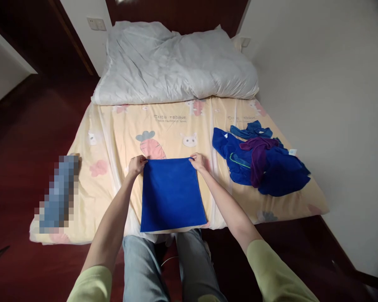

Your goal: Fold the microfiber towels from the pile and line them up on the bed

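A blue cloth (171, 195) lies folded flat into a rectangle on the near part of the bed, its lower edge at the mattress edge. My left hand (136, 164) pinches its far left corner with closed fingers. My right hand (198, 161) pinches the far right corner the same way. Both arms reach forward from pale green sleeves, over my jeans.
A heap of blue and purple cloths (261, 162) lies on the right side of the bed. The cream cartoon-print sheet (113, 138) covers the mattress, with a white duvet (173, 63) bunched at the head. A white wall runs along the right; dark red floor lies on the left.
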Tool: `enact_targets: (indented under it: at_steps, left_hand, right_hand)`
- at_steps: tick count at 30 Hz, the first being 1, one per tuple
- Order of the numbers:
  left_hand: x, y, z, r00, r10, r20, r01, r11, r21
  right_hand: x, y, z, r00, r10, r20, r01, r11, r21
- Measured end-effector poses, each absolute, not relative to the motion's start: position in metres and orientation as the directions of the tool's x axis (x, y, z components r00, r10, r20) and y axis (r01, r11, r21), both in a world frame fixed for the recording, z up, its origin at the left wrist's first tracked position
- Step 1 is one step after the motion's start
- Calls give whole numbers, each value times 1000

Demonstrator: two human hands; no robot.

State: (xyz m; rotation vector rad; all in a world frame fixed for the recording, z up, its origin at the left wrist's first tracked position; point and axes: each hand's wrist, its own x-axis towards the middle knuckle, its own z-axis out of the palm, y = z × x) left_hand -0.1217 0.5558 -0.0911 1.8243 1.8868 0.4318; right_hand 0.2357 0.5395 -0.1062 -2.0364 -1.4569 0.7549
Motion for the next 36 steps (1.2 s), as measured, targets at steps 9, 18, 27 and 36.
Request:
enact_targets:
  at_steps: [9, 18, 27, 36]
  left_hand:
    - [-63, 510, -90, 51, 977, 209, 903, -135, 408]
    - [-61, 483, -126, 177, 975, 134, 881, -218, 420]
    - [-39, 458, -110, 206, 963, 174, 877, -261, 403]
    - [-20, 371, -123, 300, 949, 100, 841, -313, 443]
  right_hand:
    - [183, 499, -99, 1, 981, 193, 880, 91, -466]
    - [169, 474, -129, -165, 983, 74, 894, 181, -410]
    - [152, 459, -108, -165, 982, 90, 916, 187, -355]
    - [132, 361, -122, -274, 959, 75, 861, 279, -425]
